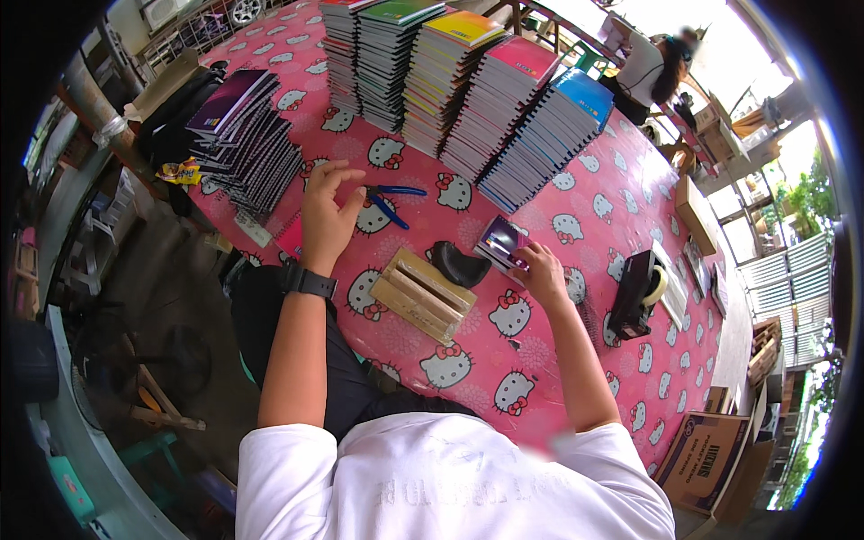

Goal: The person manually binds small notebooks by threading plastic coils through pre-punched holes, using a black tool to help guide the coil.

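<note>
Pink plastic sheeting with a cartoon cat print covers the tabletop, and I take the small purple notebook as my landmark. My right hand rests on the notebook's near corner, fingers curled down and pinching its edge against the sheeting, which seems meant to keep it from sliding. My left hand hovers well to the left of the notebook, raised off the tabletop, with thumb and forefinger drawn together as if nipping something tiny; I cannot tell whether anything is between them. A black watch sits on that wrist.

Between the left hand and the notebook lie blue-handled pliers, placed within easy reach of either hand. Just left of the notebook sits a black curved object, and nearer to me than that, a flat wooden block with grooves. To the right of the notebook stands a black tape dispenser.

Beyond the notebook, rows of spiral-bound notebooks lean against each other in tall stacks, sorted by cover colour. Far left of the notebook, a dark fanned pile slumps toward the tabletop's edge.
</note>
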`<state>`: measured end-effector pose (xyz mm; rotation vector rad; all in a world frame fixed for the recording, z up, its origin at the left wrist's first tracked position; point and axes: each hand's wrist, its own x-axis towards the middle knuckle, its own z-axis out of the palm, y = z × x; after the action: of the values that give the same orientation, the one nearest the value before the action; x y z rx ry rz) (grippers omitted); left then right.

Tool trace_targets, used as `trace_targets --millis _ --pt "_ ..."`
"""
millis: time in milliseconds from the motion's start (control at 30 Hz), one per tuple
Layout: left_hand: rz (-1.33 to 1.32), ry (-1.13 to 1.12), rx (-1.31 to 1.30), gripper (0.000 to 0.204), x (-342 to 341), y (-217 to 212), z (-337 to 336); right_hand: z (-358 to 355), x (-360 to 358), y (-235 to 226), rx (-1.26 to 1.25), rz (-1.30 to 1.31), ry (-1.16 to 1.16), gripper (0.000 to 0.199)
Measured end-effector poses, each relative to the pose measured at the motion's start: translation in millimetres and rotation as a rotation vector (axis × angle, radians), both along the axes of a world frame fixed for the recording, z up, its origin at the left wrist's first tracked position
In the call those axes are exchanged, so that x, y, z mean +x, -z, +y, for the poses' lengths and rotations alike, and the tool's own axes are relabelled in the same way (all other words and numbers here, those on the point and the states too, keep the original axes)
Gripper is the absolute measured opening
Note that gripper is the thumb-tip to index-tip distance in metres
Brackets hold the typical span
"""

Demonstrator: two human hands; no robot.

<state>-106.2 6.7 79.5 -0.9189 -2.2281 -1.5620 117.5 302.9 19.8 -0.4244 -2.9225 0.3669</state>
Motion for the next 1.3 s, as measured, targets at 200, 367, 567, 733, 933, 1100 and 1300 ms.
trace_targets --millis 200,367,567,733,933,1100,1300 --pt "-0.11 0.021 0.025 0.018 4.2 -2.8 6.0 22.9 8.5 4.7 -0.252 0.139 0.125 0.021" --pt "-1.394 0.654 -0.024 0.024 38.6 -16.8 18.9 -62.3 1.1 -60.7 -0.081 0.458 -0.168 0.02" --pt "-0.989 0.912 0.022 0.019 48.8 2.2 18.8 -129.2 14.8 -74.1 -0.204 0.657 -0.03 0.033" --pt "-0.602 0.964 -0.297 0.016 55.7 2.6 25.7 -123.2 55.5 -9.5 -0.645 0.457 0.109 0.025" --pt "-0.543 0.856 -0.296 0.016 70.6 2.9 11.7 -137.9 56.5 -6.7 -0.551 0.405 0.064 0.023" --pt "-0.257 0.566 -0.243 0.031 55.6 43.1 1.1 -114.6 63.7 7.5 -0.646 0.393 0.054 0.03" --pt "0.181 0.227 -0.428 0.064 148.3 24.0 37.3 23.9 147.8 37.2 0.114 0.24 0.733 0.022"
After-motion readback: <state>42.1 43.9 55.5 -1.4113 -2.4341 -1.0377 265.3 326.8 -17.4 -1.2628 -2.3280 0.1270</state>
